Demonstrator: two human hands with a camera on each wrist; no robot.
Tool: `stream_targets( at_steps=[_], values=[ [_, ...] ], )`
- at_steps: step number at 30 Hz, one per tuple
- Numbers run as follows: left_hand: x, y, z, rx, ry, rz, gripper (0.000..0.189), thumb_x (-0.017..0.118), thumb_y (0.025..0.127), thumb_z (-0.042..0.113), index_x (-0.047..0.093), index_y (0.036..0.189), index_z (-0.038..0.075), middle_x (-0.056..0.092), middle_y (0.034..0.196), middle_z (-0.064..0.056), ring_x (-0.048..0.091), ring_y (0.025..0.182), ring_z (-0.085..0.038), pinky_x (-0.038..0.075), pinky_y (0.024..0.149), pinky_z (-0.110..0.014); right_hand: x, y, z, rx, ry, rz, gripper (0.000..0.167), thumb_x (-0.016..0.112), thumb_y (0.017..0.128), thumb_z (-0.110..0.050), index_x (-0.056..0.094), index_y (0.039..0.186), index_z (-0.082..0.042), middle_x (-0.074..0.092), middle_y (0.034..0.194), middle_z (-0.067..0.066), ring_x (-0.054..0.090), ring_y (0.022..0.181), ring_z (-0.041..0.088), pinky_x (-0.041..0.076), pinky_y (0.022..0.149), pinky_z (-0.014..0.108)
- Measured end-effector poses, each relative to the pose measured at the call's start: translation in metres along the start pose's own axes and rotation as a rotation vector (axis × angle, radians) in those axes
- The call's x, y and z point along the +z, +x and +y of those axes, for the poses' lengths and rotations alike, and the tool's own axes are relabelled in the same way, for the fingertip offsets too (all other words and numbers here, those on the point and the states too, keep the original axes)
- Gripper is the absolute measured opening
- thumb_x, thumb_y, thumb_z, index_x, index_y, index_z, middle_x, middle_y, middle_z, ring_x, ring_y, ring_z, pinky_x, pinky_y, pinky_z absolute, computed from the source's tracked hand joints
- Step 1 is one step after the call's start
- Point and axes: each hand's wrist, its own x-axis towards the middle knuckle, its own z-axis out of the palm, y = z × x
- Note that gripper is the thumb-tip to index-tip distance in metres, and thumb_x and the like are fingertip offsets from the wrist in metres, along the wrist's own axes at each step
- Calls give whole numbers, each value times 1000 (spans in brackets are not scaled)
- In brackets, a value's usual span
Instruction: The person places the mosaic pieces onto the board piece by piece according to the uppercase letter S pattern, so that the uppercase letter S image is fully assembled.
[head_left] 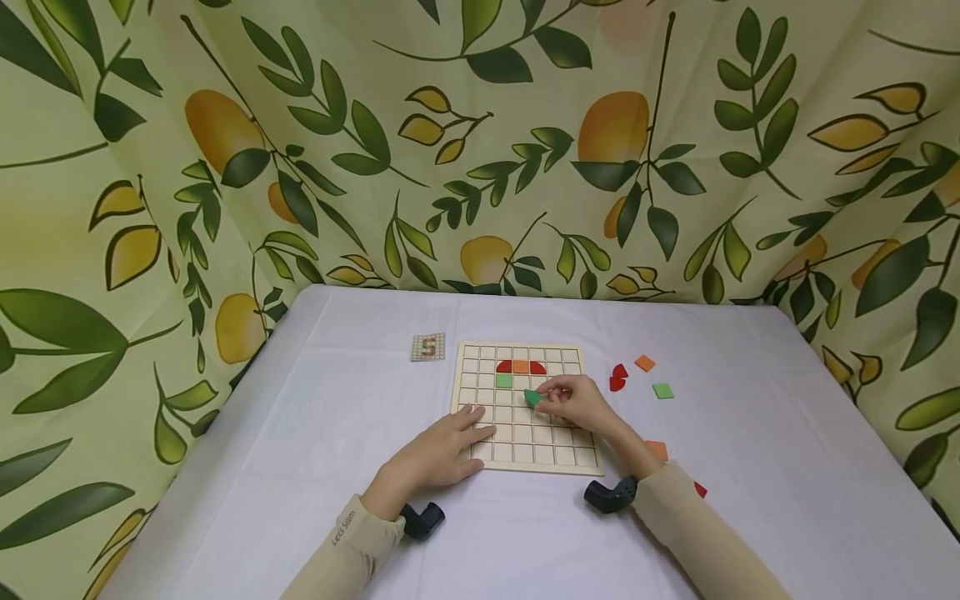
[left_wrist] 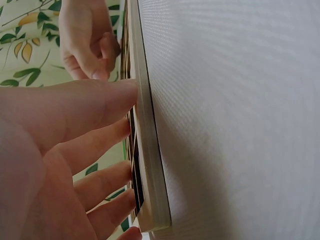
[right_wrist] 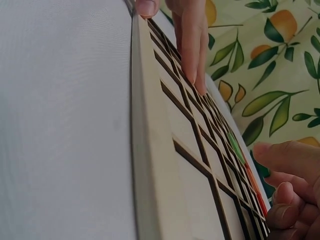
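Note:
A square wooden grid board [head_left: 536,457] lies on the white-covered table. My left hand [head_left: 442,446] rests on its near left corner, fingers spread over the grid and thumb at the near edge [left_wrist: 145,125]. Above the board's middle, my right hand [head_left: 573,402] pinches a dark green rounded piece [head_left: 532,398] between thumb and fingers; in the right wrist view the fingers mostly hide it. Toward the far side of the grid sit a red quarter-round piece [head_left: 505,367], an orange square [head_left: 521,367], another red quarter-round piece [head_left: 537,367] and a light green square [head_left: 504,381].
Right of the board lie two red pieces [head_left: 618,377], an orange square [head_left: 645,362] and a light green square [head_left: 663,391]. Another orange piece [head_left: 657,450] and a red piece [head_left: 701,490] are partly hidden by my right arm. A small pattern card [head_left: 428,347] lies at the far left.

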Motion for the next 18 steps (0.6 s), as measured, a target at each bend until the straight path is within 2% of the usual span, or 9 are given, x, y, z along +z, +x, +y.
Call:
stream_targets(
  at_steps=[9,18],
  values=[
    [0,0,0,7,12,-1,51,60,93,27,50,141,15,37,156,-12,30,148,-33,32,120,-48,9,4,-7,-21,24,-7,26,78,78,-8,69,98,6,46,64,-3,40,54,3,33,48,13],
    [0,0,1,0,26,-7,51,60,93,27,50,141,15,37,156,-12,30,148,-33,32,120,-48,18,10,-5,-27,-12,2,25,79,78,-11,71,96,3,46,63,-4,41,57,4,32,47,14]
  ],
)
